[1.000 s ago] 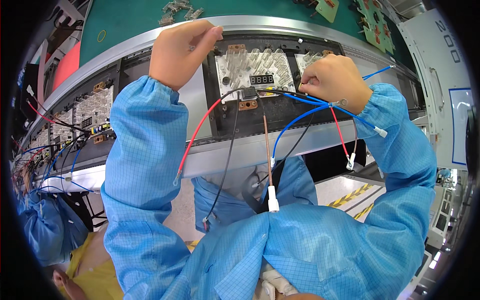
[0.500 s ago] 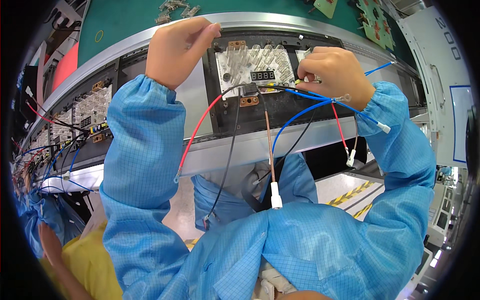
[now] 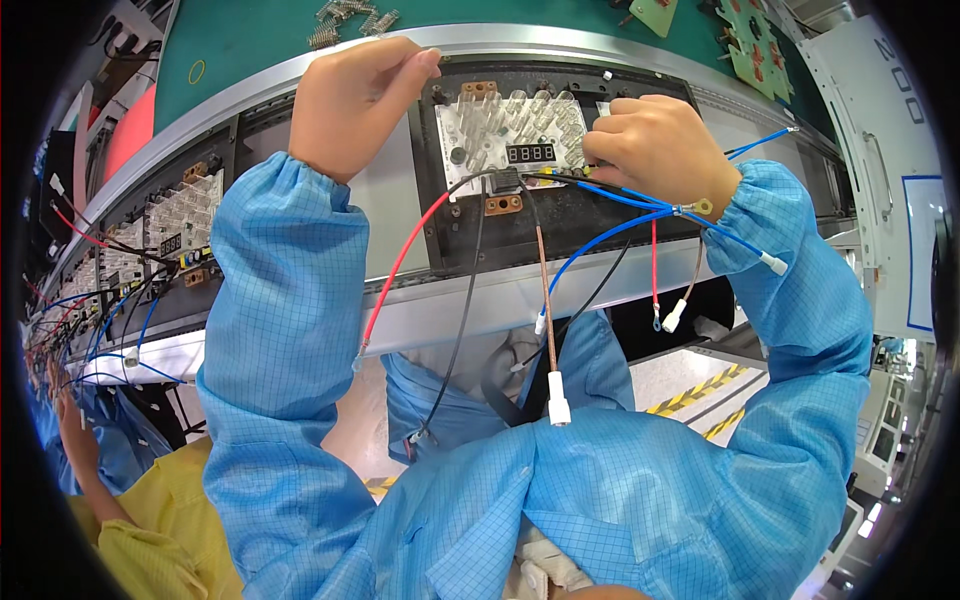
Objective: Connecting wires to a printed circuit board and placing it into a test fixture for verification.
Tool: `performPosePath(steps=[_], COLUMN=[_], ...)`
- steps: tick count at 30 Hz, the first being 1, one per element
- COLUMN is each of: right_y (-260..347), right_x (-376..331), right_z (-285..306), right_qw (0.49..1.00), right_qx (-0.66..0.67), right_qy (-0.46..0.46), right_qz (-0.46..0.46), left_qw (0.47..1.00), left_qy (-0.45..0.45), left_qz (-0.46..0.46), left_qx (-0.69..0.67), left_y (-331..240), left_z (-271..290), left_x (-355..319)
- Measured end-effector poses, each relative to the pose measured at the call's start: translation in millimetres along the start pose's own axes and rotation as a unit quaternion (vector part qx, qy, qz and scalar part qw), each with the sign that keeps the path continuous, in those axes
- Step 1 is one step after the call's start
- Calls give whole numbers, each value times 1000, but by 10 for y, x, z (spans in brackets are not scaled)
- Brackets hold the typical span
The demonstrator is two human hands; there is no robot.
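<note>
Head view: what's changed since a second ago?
The right hand has shifted slightly left, toward the digital display; the short red lead swung left. At lower left, a co-worker's hand rose. The left hand stayed nearly put; grip changes can't be made out.

A head-worn fisheye looks down past the chest, close over left hand and right hand

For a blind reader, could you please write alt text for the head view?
A blue-sleeved right hand curls at the right edge of a white circuit board on a black tray. The left hand is left of the board; red and blue wires dangle nearby.
</note>
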State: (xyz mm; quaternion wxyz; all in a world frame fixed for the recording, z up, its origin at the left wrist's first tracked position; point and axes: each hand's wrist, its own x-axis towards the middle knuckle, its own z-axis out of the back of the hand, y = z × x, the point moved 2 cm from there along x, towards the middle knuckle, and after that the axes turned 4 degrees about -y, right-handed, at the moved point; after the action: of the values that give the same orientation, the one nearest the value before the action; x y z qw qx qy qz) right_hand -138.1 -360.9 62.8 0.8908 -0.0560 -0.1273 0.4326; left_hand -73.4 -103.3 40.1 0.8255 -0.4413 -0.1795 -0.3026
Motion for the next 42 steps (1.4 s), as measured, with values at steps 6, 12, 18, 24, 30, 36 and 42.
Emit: performPosePath(steps=[6, 12, 18, 24, 30, 36, 42], right_y=[-4, -17, -51, -56, -40, -18, -25], right_x=[-9, 3, -51, -67, -79, -71, -88], right_z=[34, 167, 128, 89, 83, 76, 49], right_qw=[999, 999, 995, 992, 992, 994, 994], right_qx=[19, 36, 87, 101, 103, 87, 91], right_qy=[19, 8, 2, 21, 25, 26, 7], right_qz=[-19, -36, -52, -74, -72, -67, -55], left_qw=[1000, 1000, 1000, 1000, 1000, 999, 1000], left_qy=[4, -1, -12, -3, 3, 9, 1], left_qz=[0, 7, 17, 18, 24, 33, 27], left_qx=[6, -1, -10, 1, -14, -10, -1], left_y=[0, 9, 16, -23, -25, 0, 22], left_z=[8, 13, 19, 27, 33, 57, 32], left_x=[-3, -13, -13, -14, -18, -27, -35])
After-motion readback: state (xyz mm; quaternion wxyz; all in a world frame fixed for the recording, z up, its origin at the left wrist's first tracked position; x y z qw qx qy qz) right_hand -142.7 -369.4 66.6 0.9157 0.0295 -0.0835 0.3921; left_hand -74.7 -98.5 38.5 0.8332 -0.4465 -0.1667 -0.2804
